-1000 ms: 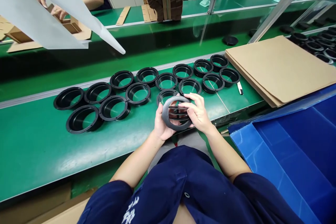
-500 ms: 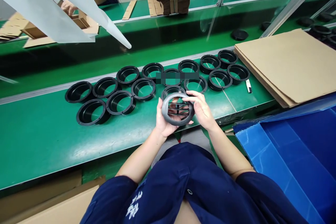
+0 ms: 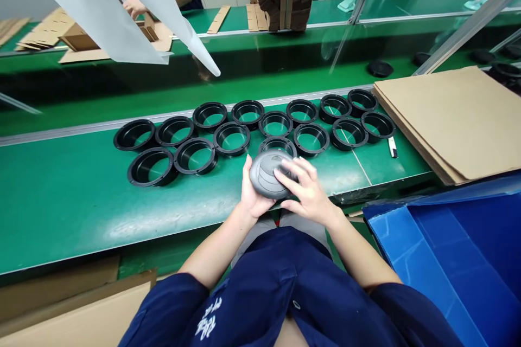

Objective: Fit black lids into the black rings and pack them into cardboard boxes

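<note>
Both hands hold a round grey louvred vent disc (image 3: 266, 174) just above the near edge of the green bench (image 3: 73, 211), directly in front of the person's body. The left hand (image 3: 250, 195) cups the disc from below and from its left side, thumb up along the rim. The right hand (image 3: 307, 190) lies over the disc's right half with fingers spread, the fingertips (image 3: 280, 172) pressing flat on its face; the slats appear closed. Just beyond the disc, a double row of black rings (image 3: 228, 133) runs along the bench parallel to its far edge, the nearest ring (image 3: 278, 145) almost touching the disc. A stack of cardboard sheets (image 3: 451, 114) covers the bench's right end, with a small marker (image 3: 393, 146) beside it. A blue bin (image 3: 456, 249) stands off the bench's near right corner. For a sound result, the cupping hand probably should brace the rim evenly while the spread fingers press square to the face, so that no slat twists.
</note>
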A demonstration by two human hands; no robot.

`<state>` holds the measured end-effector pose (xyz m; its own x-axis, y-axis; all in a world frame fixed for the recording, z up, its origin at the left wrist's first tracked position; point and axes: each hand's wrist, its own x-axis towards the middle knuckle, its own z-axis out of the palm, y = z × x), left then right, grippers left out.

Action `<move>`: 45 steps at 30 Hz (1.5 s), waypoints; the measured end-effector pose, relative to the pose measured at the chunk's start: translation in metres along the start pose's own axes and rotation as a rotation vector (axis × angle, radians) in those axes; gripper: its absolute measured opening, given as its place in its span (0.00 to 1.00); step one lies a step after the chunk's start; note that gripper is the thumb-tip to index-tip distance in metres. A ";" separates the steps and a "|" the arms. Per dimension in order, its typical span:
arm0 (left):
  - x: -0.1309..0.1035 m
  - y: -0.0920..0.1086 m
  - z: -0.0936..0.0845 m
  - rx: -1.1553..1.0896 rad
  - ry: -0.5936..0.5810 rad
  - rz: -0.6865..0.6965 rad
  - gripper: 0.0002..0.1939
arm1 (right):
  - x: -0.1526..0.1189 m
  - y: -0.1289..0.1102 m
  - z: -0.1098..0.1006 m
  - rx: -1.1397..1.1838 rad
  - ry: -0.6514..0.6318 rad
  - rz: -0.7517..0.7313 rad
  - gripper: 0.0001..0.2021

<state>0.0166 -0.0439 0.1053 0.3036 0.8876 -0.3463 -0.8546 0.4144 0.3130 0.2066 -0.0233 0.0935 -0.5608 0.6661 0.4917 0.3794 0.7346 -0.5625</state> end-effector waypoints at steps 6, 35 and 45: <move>-0.009 -0.011 0.000 0.109 0.121 -0.073 0.34 | 0.007 -0.006 0.000 -0.105 -0.177 -0.107 0.54; -0.022 0.022 -0.067 0.470 0.591 0.769 0.17 | 0.078 -0.002 0.023 -0.354 -0.300 0.026 0.40; -0.012 0.010 -0.062 0.772 0.550 0.675 0.20 | 0.035 0.014 0.029 -0.036 0.091 0.278 0.26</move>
<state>-0.0219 -0.0626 0.0573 -0.5012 0.8460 -0.1816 -0.2318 0.0710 0.9702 0.1711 0.0064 0.0838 -0.3643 0.8501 0.3803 0.5364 0.5253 -0.6606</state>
